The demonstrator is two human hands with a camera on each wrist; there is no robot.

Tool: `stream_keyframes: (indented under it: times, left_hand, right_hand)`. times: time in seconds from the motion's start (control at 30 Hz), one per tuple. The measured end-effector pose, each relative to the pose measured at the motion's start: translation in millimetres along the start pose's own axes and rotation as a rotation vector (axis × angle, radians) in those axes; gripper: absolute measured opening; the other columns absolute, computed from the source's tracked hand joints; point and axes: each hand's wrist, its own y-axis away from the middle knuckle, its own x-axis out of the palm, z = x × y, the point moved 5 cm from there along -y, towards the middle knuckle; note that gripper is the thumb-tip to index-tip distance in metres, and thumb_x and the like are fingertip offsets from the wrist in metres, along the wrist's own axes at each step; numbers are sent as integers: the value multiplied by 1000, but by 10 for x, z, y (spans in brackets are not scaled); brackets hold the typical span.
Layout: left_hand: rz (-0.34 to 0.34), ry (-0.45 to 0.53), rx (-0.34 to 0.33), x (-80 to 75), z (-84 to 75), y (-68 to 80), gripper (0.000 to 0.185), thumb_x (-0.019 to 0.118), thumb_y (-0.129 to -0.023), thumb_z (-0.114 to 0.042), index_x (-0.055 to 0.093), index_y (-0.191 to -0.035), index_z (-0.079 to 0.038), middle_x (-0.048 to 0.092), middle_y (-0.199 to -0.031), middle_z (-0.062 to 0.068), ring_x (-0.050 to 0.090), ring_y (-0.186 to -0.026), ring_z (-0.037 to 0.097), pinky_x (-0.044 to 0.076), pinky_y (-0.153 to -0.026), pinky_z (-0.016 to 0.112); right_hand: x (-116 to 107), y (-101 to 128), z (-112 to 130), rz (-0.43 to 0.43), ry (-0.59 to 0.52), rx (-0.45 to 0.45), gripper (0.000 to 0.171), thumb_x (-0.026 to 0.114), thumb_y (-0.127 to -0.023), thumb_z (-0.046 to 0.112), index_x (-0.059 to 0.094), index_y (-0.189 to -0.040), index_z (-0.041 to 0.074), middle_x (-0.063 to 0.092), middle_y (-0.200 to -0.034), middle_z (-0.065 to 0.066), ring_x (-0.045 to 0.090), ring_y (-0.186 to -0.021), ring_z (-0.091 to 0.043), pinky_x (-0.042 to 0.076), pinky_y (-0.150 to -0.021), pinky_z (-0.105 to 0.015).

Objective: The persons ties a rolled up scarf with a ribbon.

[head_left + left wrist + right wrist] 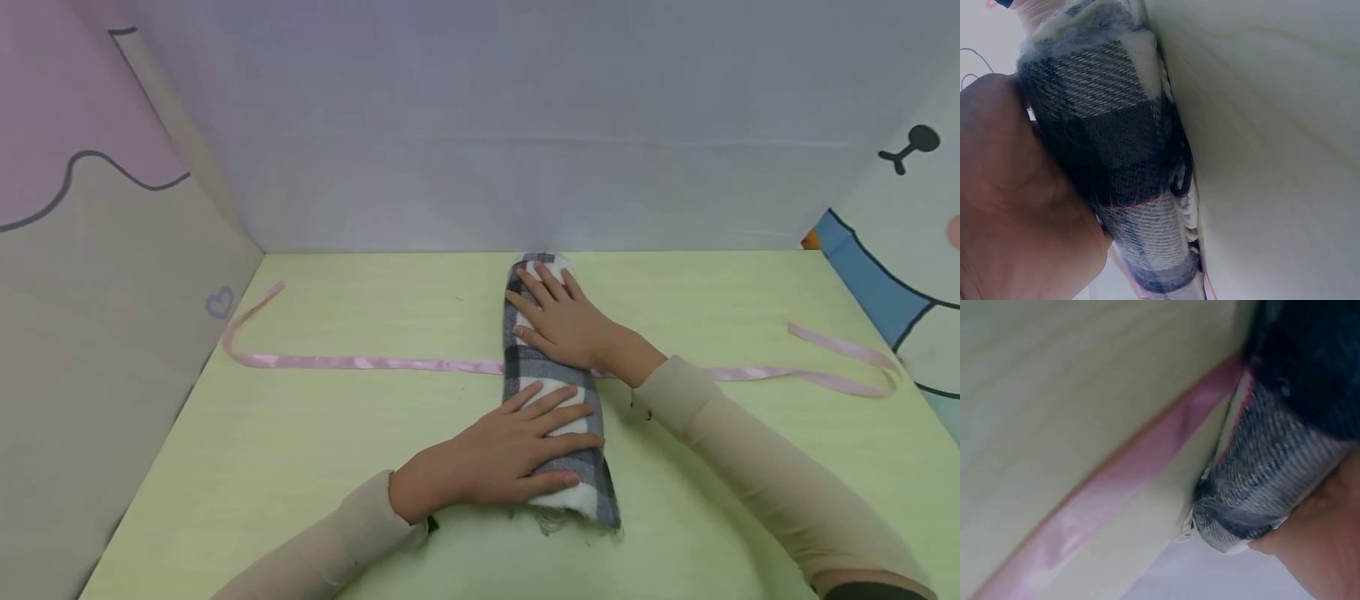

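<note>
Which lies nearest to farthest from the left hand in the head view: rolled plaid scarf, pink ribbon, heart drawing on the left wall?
1. Rolled plaid scarf: directly under the left hand, touched.
2. Pink ribbon: on the table, running under the scarf's middle.
3. Heart drawing: far left wall.

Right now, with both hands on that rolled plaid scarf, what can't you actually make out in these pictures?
- Head view: the pink ribbon runs under the rolled scarf; that stretch is hidden.
- Head view: the right hand and left hand cover much of the scarf's top.
- Left wrist view: only the palm shows; the fingers are out of frame.
- Right wrist view: blurred, and the hand is cut off at the corner.
</note>
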Motion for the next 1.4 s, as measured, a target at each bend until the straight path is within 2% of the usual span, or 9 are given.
stream_keyframes:
  times: [0.13,0.23,0.4,0.5,0.6,0.83,0.97,1.2,1.4]
  left_hand:
    - [3,1,17,-11,8,-17,54,35,-111,-55,38,-161,-35,21,-175,-5,4,-166,18,7,-134,49]
    - [-24,19,50,-83,31,-17,49,38,-112,-52,48,-155,-33,35,-170,-6,15,-164,17,14,-133,48]
    - [-242,114,88,-389,153,42,28,57,-109,-28,71,-132,-21,68,-140,-4,55,-142,15,41,-120,36]
    - [-359,127,21,-525,314,96,20,64,-105,-20,74,-122,-18,73,-125,-4,65,-123,14,50,-107,31]
    - [-404,116,-107,-568,521,169,17,66,-103,-17,76,-117,-19,74,-117,-6,67,-113,15,54,-99,32]
    - [-331,132,-435,-487,938,317,16,68,-102,-17,76,-115,-20,75,-109,-7,66,-96,15,55,-79,33]
    - [-269,131,-554,-456,1078,325,17,68,-102,-17,76,-117,-18,74,-105,-5,67,-96,18,55,-77,35]
    - [-143,49,-617,-326,1236,259,21,69,-101,-24,75,-119,-15,72,-109,4,68,-99,25,57,-77,39]
    - [-117,43,-622,-240,1310,273,21,74,-98,-27,73,-116,-15,68,-108,5,65,-98,23,57,-81,39]
  right_hand:
    - [-14,52,-45,-29,-48,8,65,36,-112,49,23,-167,18,2,-177,-14,-6,-164,-39,1,-129,-66]
    - [-75,144,-68,-45,-98,3,64,38,-113,47,25,-167,17,6,-177,-15,-2,-164,-40,7,-128,-67]
    - [-208,322,-88,-63,-152,0,64,42,-112,42,25,-166,12,13,-175,-20,10,-163,-43,18,-128,-63]
    - [-240,443,-134,-58,-200,41,66,44,-112,43,24,-166,13,14,-174,-20,15,-161,-43,24,-126,-62]
    - [-237,565,-190,-54,-275,90,66,45,-111,43,24,-167,14,16,-174,-19,19,-160,-44,27,-124,-64]
    - [-188,801,-278,-46,-390,143,64,45,-112,38,23,-167,13,22,-172,-20,28,-156,-45,32,-120,-66]
    - [-148,874,-316,-43,-456,168,63,46,-112,37,24,-167,15,30,-169,-19,40,-150,-44,38,-116,-65]
    - [-101,901,-367,-31,-499,182,60,50,-111,32,29,-164,14,46,-159,-21,56,-135,-42,47,-107,-62]
    - [-80,921,-414,10,-452,169,29,60,-106,16,61,-130,1,69,-121,-17,67,-108,-31,55,-92,-50]
